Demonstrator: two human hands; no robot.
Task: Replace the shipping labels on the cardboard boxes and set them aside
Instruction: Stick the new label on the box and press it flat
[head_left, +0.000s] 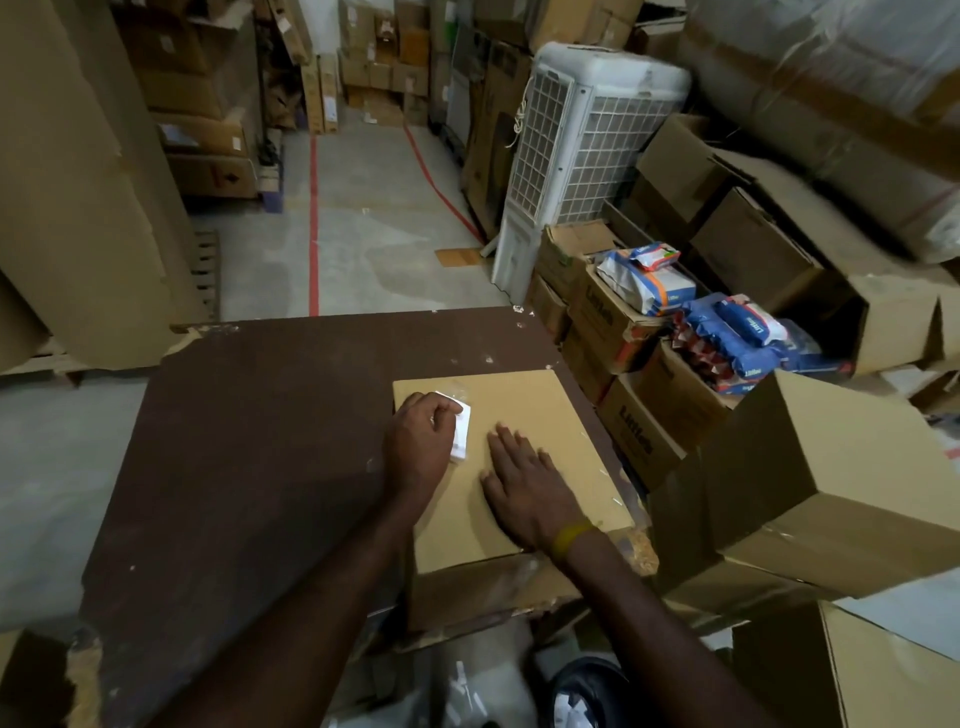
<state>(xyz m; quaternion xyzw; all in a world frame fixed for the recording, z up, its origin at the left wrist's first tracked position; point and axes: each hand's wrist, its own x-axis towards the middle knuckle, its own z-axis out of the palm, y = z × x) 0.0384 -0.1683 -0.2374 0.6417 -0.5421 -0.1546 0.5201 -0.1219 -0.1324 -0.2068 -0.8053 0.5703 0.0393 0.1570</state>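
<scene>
Head view showed one cardboard box (524, 447) sitting at the right edge of the brown table (249, 447), its right side flush with or slightly past the table edge; near corner looked crushed. Left hand (421, 441) had fingers curled around a white shipping label (461, 434) at the box top's left edge. Couldn't tell if the label was being peeled off or laid down. Right hand (524, 483) lay flat on the box top, fingers straight and spread, holding nothing, just pressing the box in place.

Risks as I judged them:
- Label looked folded or bunched under the left fingers. If it was adhesive, it could stick to itself or go on creased.
- If this was a peel, a fast pull could tear the cardboard face or leave paper behind, so the new label wouldn't seat flat.
- Box sat right at the table edge. Sideways pull from the left hand with weak hold from the right could slide it off toward the stacked boxes (831, 483) beside it.
- Dim light, barcode orientation hard to check.
</scene>
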